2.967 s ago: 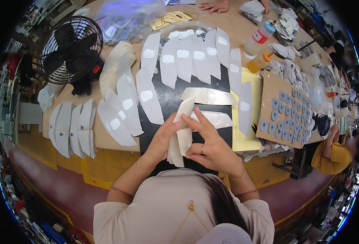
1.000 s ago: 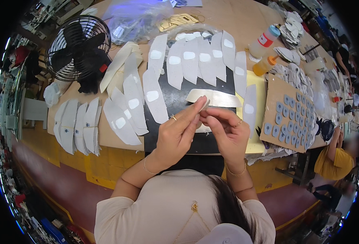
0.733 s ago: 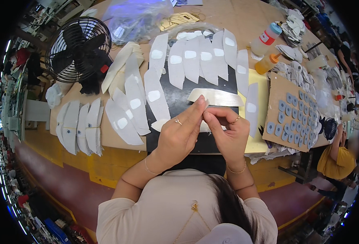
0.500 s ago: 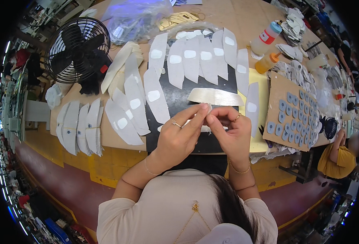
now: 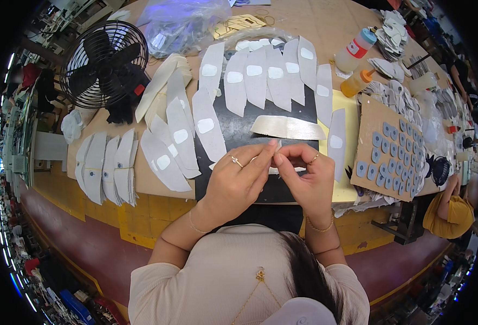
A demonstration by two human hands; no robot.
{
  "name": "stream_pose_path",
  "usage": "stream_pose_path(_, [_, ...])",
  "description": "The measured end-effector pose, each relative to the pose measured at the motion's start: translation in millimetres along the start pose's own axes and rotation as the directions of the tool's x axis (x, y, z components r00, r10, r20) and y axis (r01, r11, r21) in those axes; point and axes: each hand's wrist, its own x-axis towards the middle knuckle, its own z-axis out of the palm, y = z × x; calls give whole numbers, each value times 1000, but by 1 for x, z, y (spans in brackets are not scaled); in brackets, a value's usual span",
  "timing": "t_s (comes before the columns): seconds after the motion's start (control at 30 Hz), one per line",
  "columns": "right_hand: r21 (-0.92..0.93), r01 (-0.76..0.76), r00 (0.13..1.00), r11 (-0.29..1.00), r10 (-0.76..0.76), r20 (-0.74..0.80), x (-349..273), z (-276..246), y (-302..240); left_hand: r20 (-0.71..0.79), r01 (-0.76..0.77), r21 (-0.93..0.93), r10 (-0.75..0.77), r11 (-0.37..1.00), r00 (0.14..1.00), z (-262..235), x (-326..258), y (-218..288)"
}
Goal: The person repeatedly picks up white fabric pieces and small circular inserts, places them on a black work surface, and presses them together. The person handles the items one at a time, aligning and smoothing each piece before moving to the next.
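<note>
Hands meet above the near edge of a dark mat (image 5: 233, 127): the left hand (image 5: 233, 181) and the right hand (image 5: 307, 181) are raised close together, fingertips almost touching, each pinching a small pale piece (image 5: 273, 170) between thumb and forefinger. Most of that piece is hidden by the fingers, so its shape cannot be told; only a white sliver shows between the hands. Both hands wear rings, and each wrist carries a thin bracelet. Just beyond the fingertips a cream strip (image 5: 288, 128) lies flat on the mat, apart from the hands. White curved cutouts (image 5: 258, 76), each with a small white patch, fan out along the mat's far and left edges, and more of them sit stacked in a pile (image 5: 106, 168) on the table (image 5: 320, 27) well to the left. A black fan (image 5: 106, 62) stands at the far left corner. To the right of the mat lies a yellow sheet (image 5: 347, 189), and beside it a cardboard panel (image 5: 385, 146) covered with rows of grey-blue round patches. Two bottles (image 5: 355, 65) stand beyond it, one with a blue cap, one orange. Another person in a yellow top (image 5: 447, 214) sits at the far right.
</note>
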Motion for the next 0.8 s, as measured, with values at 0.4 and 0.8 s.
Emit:
stream_pose_path(0.4, [138, -85, 988, 987, 66, 142, -2, -5, 4, 204, 392, -309, -342, 867, 917, -14, -3, -2])
stream_pose_path(0.8, [320, 101, 994, 942, -83, -69, -3, 16, 28, 114, 427, -717, -512, 551, 852, 11, -12, -10])
